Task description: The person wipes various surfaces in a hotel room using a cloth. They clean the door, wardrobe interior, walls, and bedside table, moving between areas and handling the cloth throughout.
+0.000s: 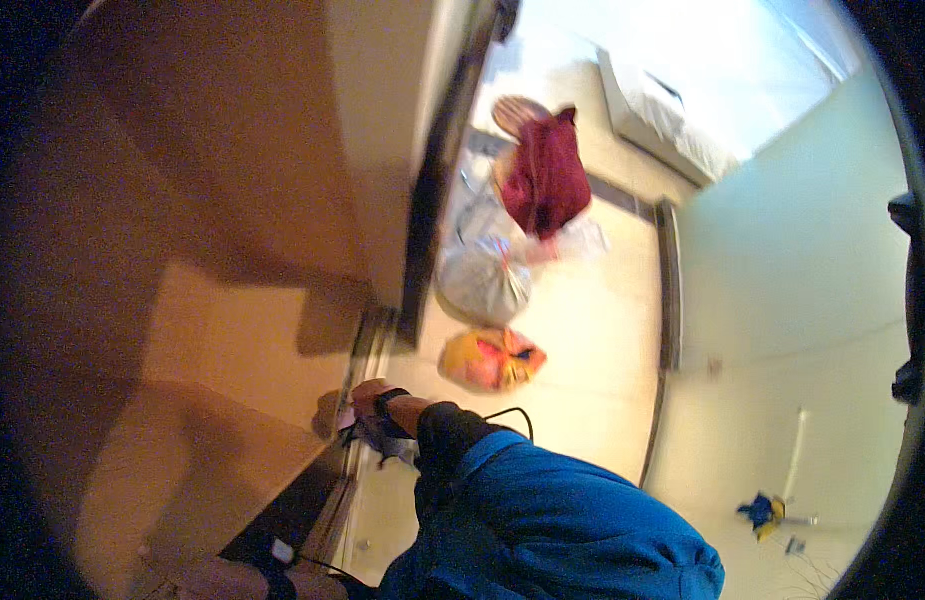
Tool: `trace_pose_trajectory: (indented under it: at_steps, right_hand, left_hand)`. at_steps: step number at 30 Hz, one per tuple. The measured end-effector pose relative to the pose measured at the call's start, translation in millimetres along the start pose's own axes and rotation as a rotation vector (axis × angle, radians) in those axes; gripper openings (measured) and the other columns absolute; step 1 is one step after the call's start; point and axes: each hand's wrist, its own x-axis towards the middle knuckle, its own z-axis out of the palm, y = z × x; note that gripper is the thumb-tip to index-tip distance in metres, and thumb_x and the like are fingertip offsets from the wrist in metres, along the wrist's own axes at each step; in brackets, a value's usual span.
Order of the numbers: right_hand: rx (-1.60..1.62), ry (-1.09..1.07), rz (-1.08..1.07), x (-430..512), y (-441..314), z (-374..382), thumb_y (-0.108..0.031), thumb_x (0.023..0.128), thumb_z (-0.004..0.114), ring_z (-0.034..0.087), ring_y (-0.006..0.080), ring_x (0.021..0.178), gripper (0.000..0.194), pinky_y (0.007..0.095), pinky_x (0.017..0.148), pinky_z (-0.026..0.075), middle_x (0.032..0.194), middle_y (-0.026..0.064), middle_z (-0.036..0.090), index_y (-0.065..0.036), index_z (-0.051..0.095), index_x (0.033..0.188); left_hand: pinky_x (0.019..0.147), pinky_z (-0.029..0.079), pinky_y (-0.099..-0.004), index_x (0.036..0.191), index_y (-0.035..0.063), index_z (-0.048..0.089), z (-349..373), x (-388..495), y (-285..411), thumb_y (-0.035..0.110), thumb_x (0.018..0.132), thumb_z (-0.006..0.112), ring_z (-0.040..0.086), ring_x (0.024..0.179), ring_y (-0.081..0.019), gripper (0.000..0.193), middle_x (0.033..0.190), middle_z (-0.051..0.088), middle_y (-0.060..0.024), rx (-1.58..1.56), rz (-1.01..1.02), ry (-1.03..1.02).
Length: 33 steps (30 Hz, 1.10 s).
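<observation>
My right hand, with a dark band at its wrist, is at the edge of the doorway. A dark crumpled thing, perhaps a cloth, hangs right beside it. Blur hides whether the fingers hold it or touch the door edge. My left hand is in shadow at the lower left, also banded at the wrist. A small pale box with a black cable lies by that wrist. The left fingers are too dark to make out. My blue sleeve and clothing fill the lower middle.
Beyond the dark door frame, an orange bag, a tied whitish bag and a maroon sack stand on the pale floor. A white-covered low platform is farther back. A blue-and-yellow object hangs on the pale wall.
</observation>
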Motion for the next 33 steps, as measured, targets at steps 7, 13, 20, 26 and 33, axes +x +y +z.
trace_pose_trajectory:
  at_steps: [7, 13, 20, 26, 33]
  right_hand:
    - [0.095, -0.272, 0.19, -160, -85, -81, -0.018, 0.072, 0.054, 0.061, 0.0371, 0.079, 0.022, 0.0474, 0.065, 0.049, 0.079, 0.0209, 0.062, -0.005, 0.063, 0.087]
    - [0.096, -0.284, 0.684, -339, -20, -98, -0.023, 0.073, 0.055, 0.061, 0.0353, 0.08, 0.026, 0.0448, 0.067, 0.049, 0.084, 0.0194, 0.063, -0.006, 0.062, 0.092]
    - [0.233, -0.01, 0.863, -487, 47, -76, -0.027, 0.075, 0.055, 0.061, 0.0358, 0.082, 0.027, 0.0444, 0.071, 0.049, 0.086, 0.0181, 0.064, -0.007, 0.064, 0.091]
    - [0.397, 0.195, 0.976, -601, 94, -67, -0.026, 0.075, 0.053, 0.059, 0.038, 0.085, 0.03, 0.0449, 0.075, 0.046, 0.089, 0.0209, 0.062, -0.004, 0.062, 0.093]
    - [0.4, 0.392, 1.276, -733, 103, -53, -0.045, 0.076, 0.056, 0.058, 0.0408, 0.082, 0.047, 0.0467, 0.072, 0.045, 0.085, 0.0252, 0.061, 0.001, 0.06, 0.088]
  left_hand:
    - [0.059, 0.05, -0.0322, 0.105, 0.0017, 0.057, 4, 46, -61, 0.017, 0.082, 0.058, 0.06, 0.072, -0.0226, 0.028, 0.089, 0.063, -0.0116, 0.175, 0.247, -0.007]
    - [0.057, 0.049, -0.0319, 0.105, 0.0055, 0.058, 9, 119, -107, 0.018, 0.083, 0.057, 0.061, 0.072, -0.0232, 0.026, 0.09, 0.063, -0.0093, 0.367, 0.604, 0.069]
    - [0.066, 0.048, -0.0388, 0.108, 0.0028, 0.058, 44, 145, -82, 0.028, 0.085, 0.053, 0.06, 0.077, -0.0309, 0.034, 0.091, 0.062, -0.0158, 0.412, 0.527, 0.049]
    - [0.074, 0.048, -0.0445, 0.114, -0.0032, 0.052, 35, 23, -71, 0.04, 0.085, 0.054, 0.059, 0.085, -0.0384, 0.052, 0.103, 0.059, -0.0239, 0.339, 0.215, -0.282]
    - [0.054, 0.044, -0.0278, 0.087, 0.0087, 0.057, -41, -335, -34, 0.03, 0.087, 0.047, 0.055, 0.061, -0.0122, 0.023, 0.077, 0.06, -0.0027, 0.16, -0.674, -1.829]
